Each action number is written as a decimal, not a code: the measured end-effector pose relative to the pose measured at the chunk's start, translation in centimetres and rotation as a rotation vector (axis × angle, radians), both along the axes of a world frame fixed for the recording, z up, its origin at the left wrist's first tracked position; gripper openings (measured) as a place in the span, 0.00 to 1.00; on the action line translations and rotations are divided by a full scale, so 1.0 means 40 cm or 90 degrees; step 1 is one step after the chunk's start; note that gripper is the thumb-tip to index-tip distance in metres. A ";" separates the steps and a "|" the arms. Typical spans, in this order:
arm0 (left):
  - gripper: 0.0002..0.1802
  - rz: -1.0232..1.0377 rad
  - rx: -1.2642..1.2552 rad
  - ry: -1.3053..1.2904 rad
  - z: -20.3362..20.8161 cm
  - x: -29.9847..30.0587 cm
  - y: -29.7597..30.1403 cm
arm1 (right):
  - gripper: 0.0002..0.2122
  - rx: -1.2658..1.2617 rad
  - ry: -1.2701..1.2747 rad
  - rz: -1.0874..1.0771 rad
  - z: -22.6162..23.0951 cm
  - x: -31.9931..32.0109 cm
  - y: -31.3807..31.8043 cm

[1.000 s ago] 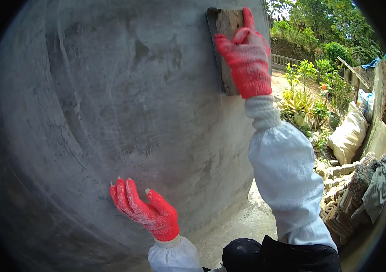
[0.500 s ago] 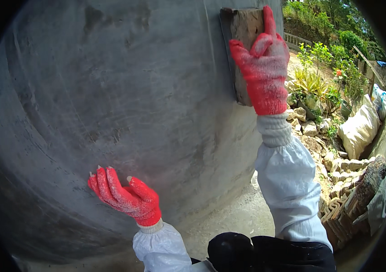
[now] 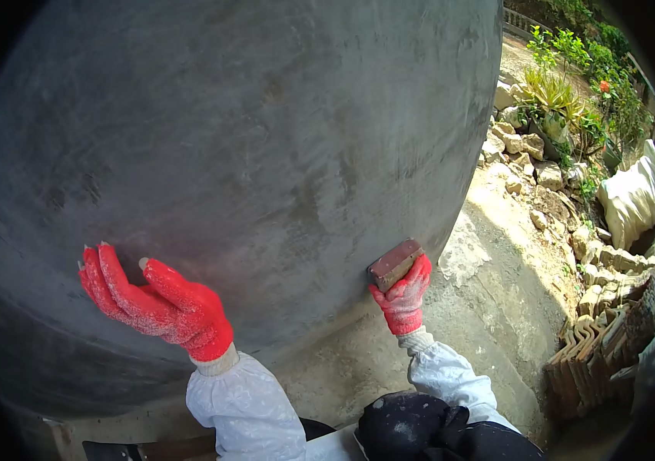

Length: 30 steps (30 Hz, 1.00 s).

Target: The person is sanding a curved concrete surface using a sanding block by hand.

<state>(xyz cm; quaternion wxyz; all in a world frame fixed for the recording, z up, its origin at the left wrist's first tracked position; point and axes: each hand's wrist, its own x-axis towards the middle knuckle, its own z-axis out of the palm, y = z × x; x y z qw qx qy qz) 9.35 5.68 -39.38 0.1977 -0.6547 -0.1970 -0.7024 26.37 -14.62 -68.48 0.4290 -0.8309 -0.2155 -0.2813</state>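
Note:
A large, curved grey cement surface, patchy with darker smears, bulges in front of me. Low on its right side, my right hand, in a red glove dusted with pale powder, grips a reddish-brown rectangular wooden block. The block lies against the surface near its edge; the glove covers its near end. My left hand, in a matching glove with bare fingertips, is raised at the lower left with fingers stretched and thumb apart. It holds nothing; whether it touches the surface I cannot tell.
Rough concrete ground runs below and right of the curve. Farther right are stones, plants, a pale sack and stacked roof tiles. A dark flat object shows at the bottom left.
My right hand has brought the block down from high on the surface to its lower right. My left hand sits farther left and slightly higher in view, and the whole view has shifted.

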 end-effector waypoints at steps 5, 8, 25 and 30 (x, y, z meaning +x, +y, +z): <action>0.21 0.033 -0.006 -0.001 -0.009 -0.016 0.015 | 0.59 0.079 -0.148 -0.039 0.463 0.078 0.012; 0.22 0.037 -0.001 -0.001 -0.011 -0.002 0.014 | 0.60 0.074 -0.153 -0.070 0.423 0.098 0.022; 0.23 0.010 -0.041 0.009 -0.010 -0.029 -0.008 | 0.47 0.042 -0.409 0.012 0.881 -0.035 0.078; 0.24 -0.074 -0.031 -0.005 -0.016 -0.026 0.005 | 0.39 0.160 -0.285 0.001 0.576 -0.067 0.108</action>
